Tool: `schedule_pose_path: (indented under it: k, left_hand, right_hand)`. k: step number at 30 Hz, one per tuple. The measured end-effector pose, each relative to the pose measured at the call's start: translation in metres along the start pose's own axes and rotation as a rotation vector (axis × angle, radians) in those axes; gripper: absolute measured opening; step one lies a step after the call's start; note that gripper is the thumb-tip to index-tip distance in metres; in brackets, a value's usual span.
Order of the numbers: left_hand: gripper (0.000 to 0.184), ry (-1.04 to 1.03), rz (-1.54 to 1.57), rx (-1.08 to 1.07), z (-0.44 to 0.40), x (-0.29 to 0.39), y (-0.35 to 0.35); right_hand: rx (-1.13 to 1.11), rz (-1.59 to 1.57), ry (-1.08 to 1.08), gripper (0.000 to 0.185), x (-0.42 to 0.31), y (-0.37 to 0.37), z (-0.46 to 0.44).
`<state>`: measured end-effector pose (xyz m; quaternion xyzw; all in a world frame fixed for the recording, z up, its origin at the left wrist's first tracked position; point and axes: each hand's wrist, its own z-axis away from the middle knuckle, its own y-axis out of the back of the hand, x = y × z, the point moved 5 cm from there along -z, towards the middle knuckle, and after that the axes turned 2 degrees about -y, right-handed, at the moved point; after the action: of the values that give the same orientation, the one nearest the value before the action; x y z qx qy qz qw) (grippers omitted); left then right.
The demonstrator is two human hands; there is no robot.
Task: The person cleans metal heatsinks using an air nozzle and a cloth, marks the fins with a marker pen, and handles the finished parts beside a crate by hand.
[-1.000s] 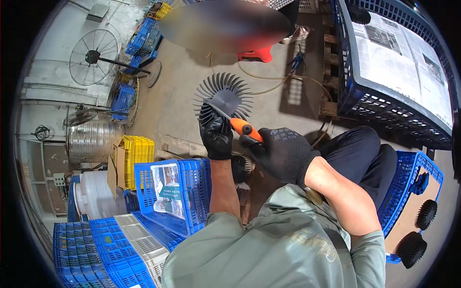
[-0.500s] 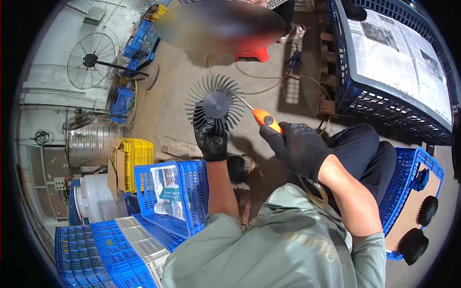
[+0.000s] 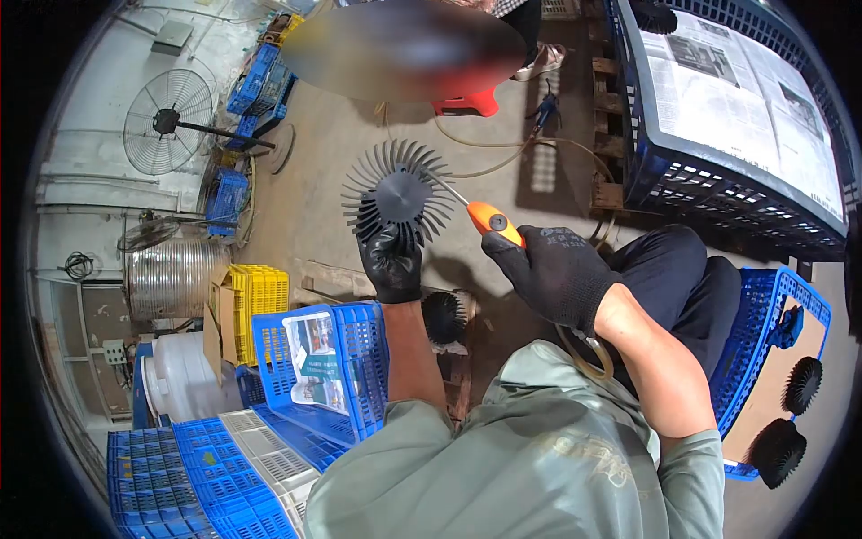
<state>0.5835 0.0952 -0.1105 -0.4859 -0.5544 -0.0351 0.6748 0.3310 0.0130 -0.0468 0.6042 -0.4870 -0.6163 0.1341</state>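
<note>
A black finned disc [image 3: 401, 196] is held up by its lower edge in my left hand [image 3: 392, 260], which wears a black glove. My right hand [image 3: 564, 277], gloved too, is closed round an orange-handled tool [image 3: 495, 222]. The tool's thin metal shaft points up and left, and its tip is at the fins on the disc's upper right side. Whether the tip touches a fin is too small to tell. Another finned part [image 3: 444, 316] lies below, just right of my left forearm.
Blue crates [image 3: 370, 359] stand at lower left, beside a yellow crate [image 3: 260, 305]. A large dark crate [image 3: 718, 166] with newspaper is at upper right. A blue crate [image 3: 761, 310] with cardboard and finned parts stands right. A person sits ahead; a hose [image 3: 503, 162] crosses the floor.
My right hand has moved right and back from the disc's centre, and the tool's shaft now shows. The disc has turned to show its flat face and shifted slightly left with my left hand.
</note>
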Motion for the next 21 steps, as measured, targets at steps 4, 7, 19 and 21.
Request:
schedule_pose_path:
  k: [4,7,19,21]
  left_hand:
    - [0.055,0.089,0.159,-0.163,-0.006,-0.006,0.002]
    - [0.052,0.223,0.172,-0.175,0.008,-0.01,-0.042]
    - [0.051,0.832,0.29,-0.219,0.107,-0.112,-0.149]
    - [0.036,0.931,0.31,-0.224,0.122,-0.126,-0.156]
  right_hand:
    - [-0.049,-0.512,-0.42,0.03,0.009,0.033,0.021]
    - [0.347,-0.985,-0.799,0.038,0.038,0.059,0.095]
    - [0.297,-0.225,-1.844,0.057,0.046,0.028,0.426]
    - [0.188,0.36,-1.613,0.051,0.043,0.033,0.426]
